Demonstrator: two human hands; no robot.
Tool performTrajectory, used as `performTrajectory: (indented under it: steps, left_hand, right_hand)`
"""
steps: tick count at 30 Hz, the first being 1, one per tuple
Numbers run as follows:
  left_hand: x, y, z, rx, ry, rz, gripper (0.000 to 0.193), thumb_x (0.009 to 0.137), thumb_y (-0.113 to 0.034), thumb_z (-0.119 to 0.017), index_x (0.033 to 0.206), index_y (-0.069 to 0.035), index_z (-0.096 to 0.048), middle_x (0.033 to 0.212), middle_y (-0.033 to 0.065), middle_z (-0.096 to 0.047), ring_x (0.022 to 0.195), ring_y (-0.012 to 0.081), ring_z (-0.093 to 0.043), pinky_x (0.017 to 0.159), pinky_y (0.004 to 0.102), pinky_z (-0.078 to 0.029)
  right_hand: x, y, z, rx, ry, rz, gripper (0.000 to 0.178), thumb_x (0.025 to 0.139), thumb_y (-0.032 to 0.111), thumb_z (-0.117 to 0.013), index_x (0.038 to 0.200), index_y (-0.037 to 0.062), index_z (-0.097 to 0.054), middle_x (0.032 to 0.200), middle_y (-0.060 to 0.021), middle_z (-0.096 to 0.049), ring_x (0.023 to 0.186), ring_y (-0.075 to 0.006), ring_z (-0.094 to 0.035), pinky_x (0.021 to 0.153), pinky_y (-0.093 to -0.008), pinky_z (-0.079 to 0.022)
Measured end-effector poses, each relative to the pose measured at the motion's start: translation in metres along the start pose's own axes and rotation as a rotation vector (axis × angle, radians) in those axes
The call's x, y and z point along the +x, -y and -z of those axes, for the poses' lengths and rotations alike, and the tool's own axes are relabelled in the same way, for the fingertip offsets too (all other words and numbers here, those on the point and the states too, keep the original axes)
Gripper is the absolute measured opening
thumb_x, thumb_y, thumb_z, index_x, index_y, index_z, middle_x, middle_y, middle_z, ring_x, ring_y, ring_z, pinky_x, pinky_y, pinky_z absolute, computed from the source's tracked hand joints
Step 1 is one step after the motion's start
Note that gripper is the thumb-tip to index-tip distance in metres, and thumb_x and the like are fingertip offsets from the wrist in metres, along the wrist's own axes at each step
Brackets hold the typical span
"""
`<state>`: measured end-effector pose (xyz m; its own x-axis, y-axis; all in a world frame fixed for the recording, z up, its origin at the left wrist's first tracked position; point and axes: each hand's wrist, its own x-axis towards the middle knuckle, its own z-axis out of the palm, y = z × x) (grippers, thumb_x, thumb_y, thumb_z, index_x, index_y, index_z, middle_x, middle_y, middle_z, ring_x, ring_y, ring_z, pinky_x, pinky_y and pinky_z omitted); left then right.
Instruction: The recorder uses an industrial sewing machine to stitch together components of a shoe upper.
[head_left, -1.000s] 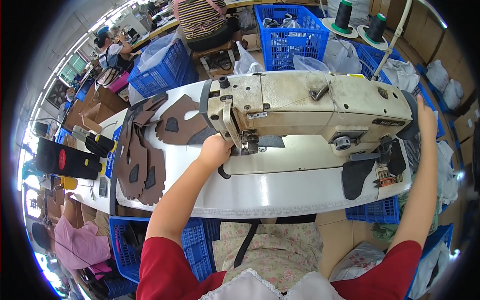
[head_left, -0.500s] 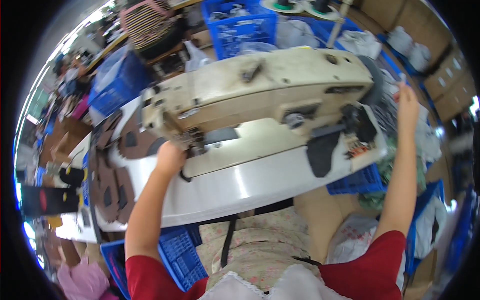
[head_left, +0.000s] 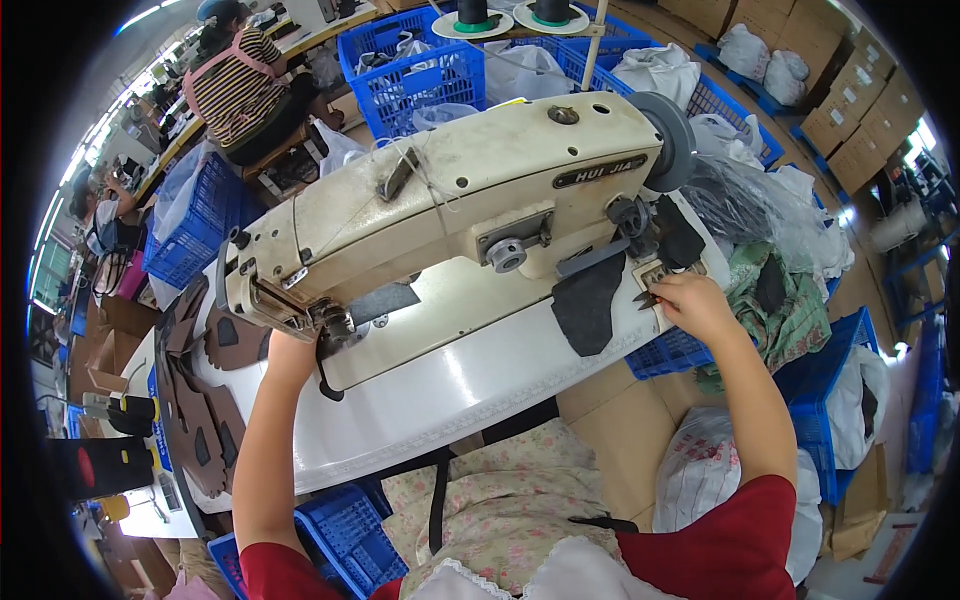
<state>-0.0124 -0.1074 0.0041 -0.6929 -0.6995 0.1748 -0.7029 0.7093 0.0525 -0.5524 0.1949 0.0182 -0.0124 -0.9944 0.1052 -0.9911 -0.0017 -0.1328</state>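
Observation:
A cream industrial sewing machine (head_left: 440, 190) stands on a white table (head_left: 420, 410). My left hand (head_left: 292, 355) reaches in at the needle end, its fingers hidden by the machine head and presser parts. At the right end of the table, my right hand (head_left: 697, 305) is closed in a pinch on small dark pointed thread snips (head_left: 647, 299), over a shallow tray (head_left: 652, 272). Just left of that hand lies a black cut piece (head_left: 588, 305). Brown cut pieces with dark patches (head_left: 200, 425) lie at the table's left end, near my left forearm.
Blue crates (head_left: 410, 85) with bagged goods stand behind the machine. Thread cones (head_left: 552, 12) sit on a stand above it. Green cloth (head_left: 765, 320) and clear plastic bags lie to the right. Another person (head_left: 240, 90) sits far left. A blue crate (head_left: 345, 530) stands below the table.
My right hand has come down from beside the handwheel to the tray and now grips the snips. My left hand stays at the needle end. The whole view has shifted.

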Motion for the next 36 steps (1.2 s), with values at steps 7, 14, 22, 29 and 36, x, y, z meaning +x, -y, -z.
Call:
performTrajectory:
  steps: [7,14,22,29,36]
  left_hand:
    - [-0.006,0.027,-0.017,0.074,-0.099,-0.066,0.033,0.093,-0.012,-0.053,0.124,-0.008,-0.064,0.125,0.0174,-0.065,0.117,0.0372,-0.060,0.096,0.0444,-0.049]
    - [0.000,0.024,-0.018,-0.072,-0.266,-0.010,0.017,0.078,-0.008,-0.062,0.092,-0.006,-0.070,0.093,0.0137,-0.072,0.090,0.0371,-0.068,0.082,0.0476,-0.053]
    - [0.001,0.035,-0.029,0.071,-0.049,0.014,0.023,0.074,-0.009,-0.065,0.095,-0.008,-0.073,0.110,0.0114,-0.069,0.121,0.0293,-0.057,0.108,0.0457,-0.041]
    - [-0.005,0.025,-0.026,0.200,-0.105,-0.027,0.040,0.084,-0.015,-0.058,0.123,-0.008,-0.066,0.140,0.0066,-0.059,0.133,0.0283,-0.051,0.107,0.0465,-0.042]
    - [-0.004,0.029,-0.040,0.179,-0.239,-0.051,0.051,0.084,-0.018,-0.061,0.133,-0.007,-0.060,0.140,0.0058,-0.060,0.131,0.0269,-0.054,0.106,0.0455,-0.042]
  right_hand:
    - [-0.010,0.007,-0.019,-0.066,-0.277,0.066,0.030,0.072,0.007,-0.071,0.102,0.0073,-0.071,0.098,-0.0076,-0.068,0.093,-0.0299,-0.065,0.081,-0.0407,-0.054]
    - [0.005,0.107,0.004,1.622,-0.659,-0.493,0.021,0.094,0.011,-0.057,0.112,0.0039,-0.064,0.101,-0.0079,-0.064,0.090,-0.0234,-0.064,0.081,-0.0393,-0.052]
    - [0.075,0.312,-0.010,2.475,0.799,-0.165,0.019,0.091,0.007,-0.063,0.110,0.0061,-0.059,0.082,-0.0023,-0.059,0.061,-0.0103,-0.052,0.054,-0.0266,-0.042]
    - [0.158,0.449,-0.059,1.497,-0.433,0.055,0.043,0.098,0.018,-0.064,0.129,-0.0063,-0.045,0.091,-0.0048,-0.063,0.062,-0.0078,-0.048,0.051,-0.0232,-0.041]
    - [0.180,0.462,-0.061,0.994,-0.639,0.104,0.079,0.098,0.021,-0.067,0.151,-0.0093,-0.016,0.112,-0.0114,-0.059,0.066,-0.0081,-0.042,0.058,-0.0243,-0.039]
